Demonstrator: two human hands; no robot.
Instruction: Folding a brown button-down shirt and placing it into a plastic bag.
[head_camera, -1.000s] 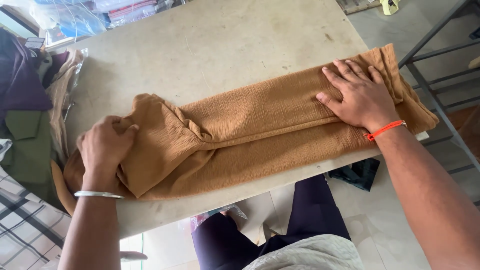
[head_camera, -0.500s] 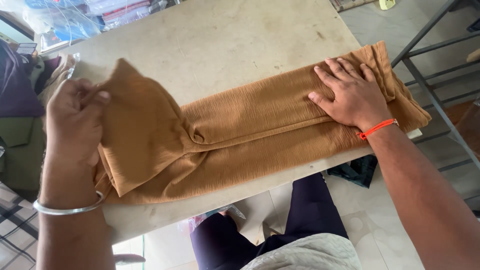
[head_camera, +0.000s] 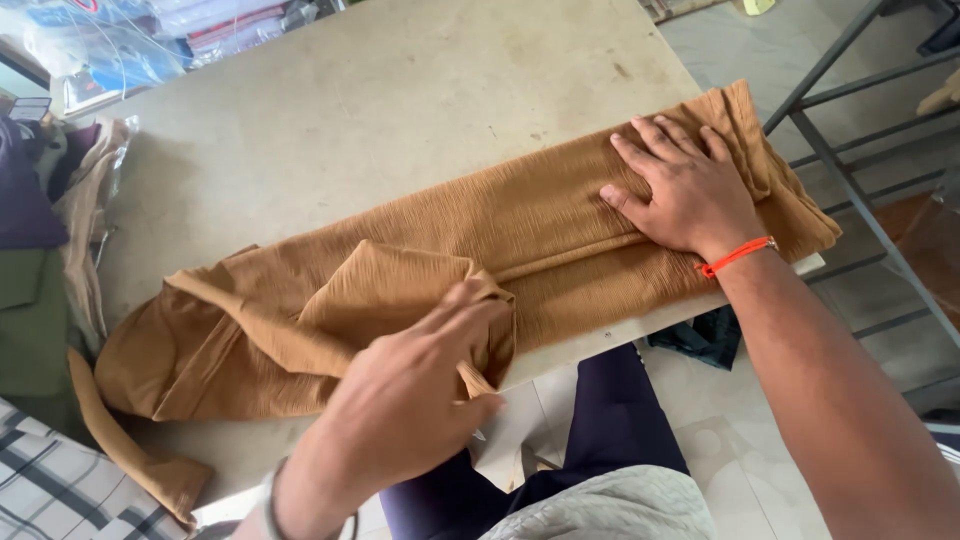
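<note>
Garment: a long tan ribbed-fabric piece (head_camera: 440, 270) lies folded into a narrow band on the desk (head_camera: 380, 110), near its front edge.
Long axis: the band runs slantwise, from low at the person's left to higher at the right, where its end reaches the desk's right corner.
Left end: loose and rumpled, with a flap doubled over toward the middle; a narrow tail of fabric droops off the desk's left front corner.
Left hand (head_camera: 410, 400): fingers closed on the folded-over flap, gripping the cloth just left of the band's middle.
Right hand (head_camera: 685, 190): flat and spread, palm down, pressing the right part of the band against the desk; it clamps nothing.
An orange thread band (head_camera: 738, 256) circles the right wrist.
Nearness: the two hands sit well apart along the axis; the left is nearer the loose end, the right nearer the tidy end.
Surroundings: other clothes, dark and green (head_camera: 30, 290), lie heaped at the left edge; plastic-wrapped packets (head_camera: 110, 40) sit at the far left corner; a grey metal frame (head_camera: 850, 180) stands to the right of the desk.
Hidden: the left palm and thumb are out of sight beneath the hand, so how much cloth it holds is probably a single fold, though this is unclear. The left wrist is cut off by the picture's lower edge.
</note>
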